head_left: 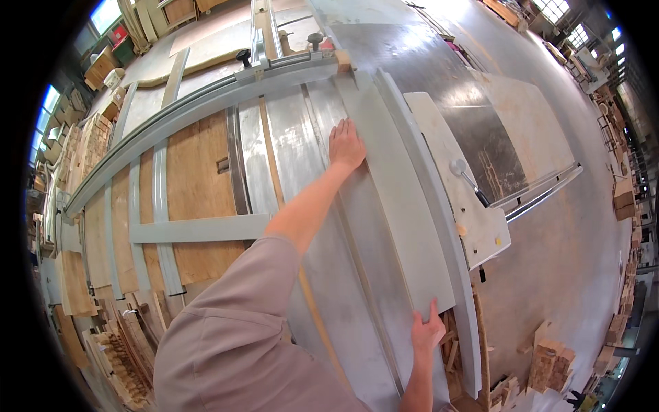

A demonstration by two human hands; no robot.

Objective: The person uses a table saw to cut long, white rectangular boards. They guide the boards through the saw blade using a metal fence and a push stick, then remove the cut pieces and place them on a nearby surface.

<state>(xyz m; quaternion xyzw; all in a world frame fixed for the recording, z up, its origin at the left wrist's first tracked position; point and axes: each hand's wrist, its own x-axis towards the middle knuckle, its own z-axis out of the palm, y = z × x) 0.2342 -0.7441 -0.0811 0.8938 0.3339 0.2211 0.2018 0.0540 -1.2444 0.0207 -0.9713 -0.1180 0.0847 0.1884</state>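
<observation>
A long, pale grey board [405, 226] lies on the metal saw table [322, 281], alongside a long grey fence [429, 199]. My left hand [348, 145] rests on the board's left edge toward its far part, fingers stretched forward and lying close together. At the near right corner of the board, my right hand [427, 328] has its index finger on the board and its other fingers bent at the board's end; part of those fingers is hidden. No saw blade can be made out.
A long metal crosscut fence [171, 113] with black knobs [315, 39] spans the far left. A small wooden block [342, 62] sits at its right end. Right of the fence is a white plate with a lever [470, 182]. Wood offcuts [549, 360] lie at the lower right.
</observation>
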